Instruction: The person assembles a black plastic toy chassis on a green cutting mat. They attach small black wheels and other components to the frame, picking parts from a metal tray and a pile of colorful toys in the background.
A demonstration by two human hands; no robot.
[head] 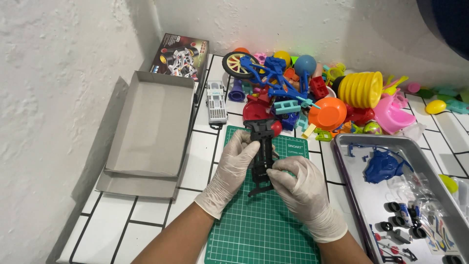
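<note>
Both hands wear pale gloves and hold a long black toy car chassis above a green cutting mat. My left hand grips its left side near the upper end. My right hand pinches its lower part, where a small black piece sticks out at the bottom. The chassis is tilted, with its upper end toward the toy pile.
An open grey cardboard box and its printed lid lie at left. A grey toy part sits beside them. A heap of colourful plastic toys fills the back. A metal tray at right holds a blue car shell, wheels and small parts.
</note>
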